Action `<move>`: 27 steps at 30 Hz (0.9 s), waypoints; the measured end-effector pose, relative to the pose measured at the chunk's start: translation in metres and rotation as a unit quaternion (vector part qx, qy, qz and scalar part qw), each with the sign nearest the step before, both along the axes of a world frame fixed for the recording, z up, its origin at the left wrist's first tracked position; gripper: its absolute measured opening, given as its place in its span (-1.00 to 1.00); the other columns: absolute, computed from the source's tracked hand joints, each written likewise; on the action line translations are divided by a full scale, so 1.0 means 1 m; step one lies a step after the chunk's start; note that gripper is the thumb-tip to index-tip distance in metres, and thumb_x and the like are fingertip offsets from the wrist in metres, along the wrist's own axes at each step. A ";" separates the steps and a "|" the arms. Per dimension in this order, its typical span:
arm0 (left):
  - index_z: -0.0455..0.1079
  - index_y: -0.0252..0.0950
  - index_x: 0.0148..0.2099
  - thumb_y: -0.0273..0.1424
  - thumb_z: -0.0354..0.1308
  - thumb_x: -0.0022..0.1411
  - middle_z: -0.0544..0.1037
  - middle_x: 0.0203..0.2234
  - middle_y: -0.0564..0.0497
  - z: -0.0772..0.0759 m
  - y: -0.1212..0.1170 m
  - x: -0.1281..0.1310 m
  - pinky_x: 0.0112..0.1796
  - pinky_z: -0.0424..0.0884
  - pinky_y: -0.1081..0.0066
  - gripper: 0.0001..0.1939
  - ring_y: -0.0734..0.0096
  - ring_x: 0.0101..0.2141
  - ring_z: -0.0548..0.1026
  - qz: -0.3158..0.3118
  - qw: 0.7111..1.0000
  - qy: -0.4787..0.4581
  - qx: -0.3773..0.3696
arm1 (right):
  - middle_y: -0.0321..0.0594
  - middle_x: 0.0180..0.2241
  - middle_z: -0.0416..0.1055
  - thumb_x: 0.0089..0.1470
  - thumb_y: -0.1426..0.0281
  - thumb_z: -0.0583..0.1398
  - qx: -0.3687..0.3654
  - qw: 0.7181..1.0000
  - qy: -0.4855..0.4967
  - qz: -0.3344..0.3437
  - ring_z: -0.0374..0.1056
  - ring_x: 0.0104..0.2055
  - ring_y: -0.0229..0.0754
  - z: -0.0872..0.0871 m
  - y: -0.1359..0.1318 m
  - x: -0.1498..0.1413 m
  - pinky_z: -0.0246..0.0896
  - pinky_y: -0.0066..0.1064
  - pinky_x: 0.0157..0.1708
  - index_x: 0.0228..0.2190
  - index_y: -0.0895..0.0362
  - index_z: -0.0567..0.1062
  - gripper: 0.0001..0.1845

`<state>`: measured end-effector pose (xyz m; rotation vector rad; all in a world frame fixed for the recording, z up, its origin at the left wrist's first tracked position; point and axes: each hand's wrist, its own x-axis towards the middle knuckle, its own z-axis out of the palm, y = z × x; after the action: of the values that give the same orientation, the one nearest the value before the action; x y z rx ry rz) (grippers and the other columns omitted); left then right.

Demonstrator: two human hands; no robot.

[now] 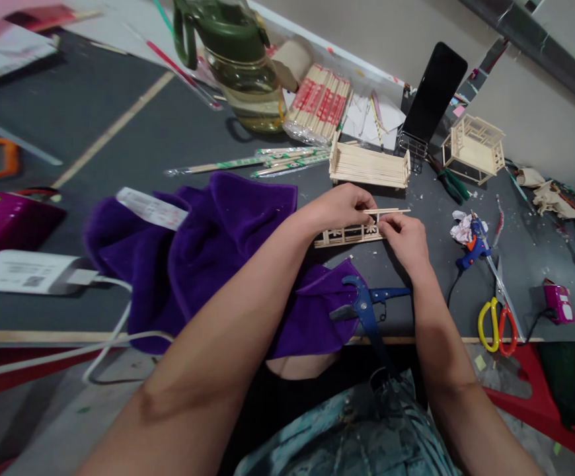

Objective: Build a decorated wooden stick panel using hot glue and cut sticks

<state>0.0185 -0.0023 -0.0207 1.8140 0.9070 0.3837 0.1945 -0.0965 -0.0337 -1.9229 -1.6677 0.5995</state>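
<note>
A small lattice frame of thin wooden sticks (349,234) lies on the dark table in front of me. My left hand (344,206) reaches over its top edge, fingers pinched at the upper sticks. From the right, my right hand (406,237) pinches the frame's right end between thumb and fingertips. Both hands touch the same frame, and fingers hide part of its top right. Just behind stands a miniature wooden bed-like piece (369,165). Nearer to me, a blue ratchet cutter (364,304) rests on a purple towel (238,244).
A green-lidded jug (245,73) and bundled chopsticks (320,99) stand at the back. To the right are a phone on a stand (433,92), another miniature wooden piece (476,149), a blue glue gun (476,243) and scissors (500,324). A white power bank (24,271) lies left.
</note>
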 end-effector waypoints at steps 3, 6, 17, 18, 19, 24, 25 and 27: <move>0.57 -0.34 -0.30 -0.44 0.27 -0.02 0.54 -0.54 0.09 -0.001 0.000 0.000 -0.40 0.28 0.46 -0.83 0.44 -0.47 0.43 -0.004 1.000 -0.004 -0.001 | -0.25 -0.32 0.67 0.23 0.35 0.25 -0.001 1.000 -0.001 -0.002 0.52 -0.26 -0.12 0.001 -0.001 0.000 0.31 -0.34 -0.18 -0.22 0.03 0.74 -0.78; 0.58 -0.34 -0.30 -0.43 0.27 -0.01 0.54 -0.53 0.08 -0.002 0.000 0.000 -0.39 0.29 0.45 -0.83 0.44 -0.47 0.43 -0.005 1.000 -0.007 -0.001 | -0.27 -0.29 0.68 0.23 0.35 0.25 -0.005 1.000 -0.001 -0.003 0.54 -0.24 -0.12 0.000 -0.001 0.000 0.34 -0.33 -0.16 -0.22 -0.01 0.74 -0.78; 0.58 -0.35 -0.29 -0.46 0.27 -0.01 0.56 -0.53 0.09 -0.002 0.001 -0.001 -0.41 0.28 0.48 -0.83 0.45 -0.47 0.44 -0.003 1.000 -0.010 0.006 | -0.28 -0.29 0.69 0.24 0.34 0.25 -0.008 1.000 -0.010 -0.002 0.54 -0.24 -0.11 0.002 -0.001 -0.002 0.36 -0.32 -0.13 -0.22 -0.02 0.74 -0.78; 0.59 -0.35 -0.29 -0.46 0.27 -0.01 0.56 -0.53 0.09 -0.003 0.001 -0.001 -0.41 0.28 0.48 -0.83 0.45 -0.47 0.44 -0.004 1.000 -0.010 0.009 | -0.27 -0.29 0.69 0.24 0.35 0.25 -0.007 1.000 -0.009 -0.002 0.54 -0.24 -0.11 0.002 -0.001 -0.002 0.35 -0.33 -0.14 -0.22 -0.02 0.74 -0.78; 0.59 -0.35 -0.29 -0.45 0.27 -0.01 0.56 -0.53 0.09 -0.003 0.001 -0.001 -0.41 0.27 0.48 -0.82 0.45 -0.47 0.44 -0.005 1.000 -0.011 0.011 | -0.26 -0.29 0.68 0.24 0.35 0.25 -0.006 1.000 -0.009 -0.002 0.54 -0.24 -0.11 0.002 -0.001 -0.002 0.35 -0.33 -0.14 -0.22 -0.01 0.74 -0.78; 0.58 -0.35 -0.29 -0.45 0.27 0.00 0.56 -0.53 0.08 -0.004 0.001 -0.001 -0.41 0.27 0.47 -0.83 0.44 -0.48 0.44 -0.007 1.000 -0.012 0.011 | -0.29 -0.32 0.67 0.24 0.35 0.25 -0.005 1.000 -0.013 0.000 0.53 -0.25 -0.11 0.001 -0.001 -0.002 0.35 -0.33 -0.14 -0.23 -0.03 0.74 -0.78; 0.58 -0.34 -0.29 -0.44 0.27 0.00 0.56 -0.53 0.07 -0.004 0.001 -0.001 -0.41 0.27 0.46 -0.83 0.44 -0.48 0.44 -0.007 1.000 -0.012 0.010 | -0.29 -0.32 0.67 0.24 0.35 0.25 -0.005 1.000 -0.014 0.000 0.52 -0.26 -0.11 0.001 -0.001 -0.002 0.35 -0.33 -0.14 -0.24 -0.03 0.74 -0.78; 0.58 -0.34 -0.29 -0.44 0.27 0.00 0.57 -0.53 0.07 -0.004 0.001 -0.001 -0.41 0.27 0.46 -0.83 0.43 -0.47 0.45 -0.007 1.000 -0.013 0.010 | -0.29 -0.32 0.67 0.24 0.34 0.25 -0.004 1.000 -0.014 0.001 0.52 -0.26 -0.11 0.002 -0.001 -0.002 0.35 -0.33 -0.14 -0.24 -0.03 0.74 -0.79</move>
<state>0.0172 -0.0013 -0.0249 1.8288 0.8746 0.4064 0.1925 -0.0974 -0.0321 -1.9445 -1.6879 0.5834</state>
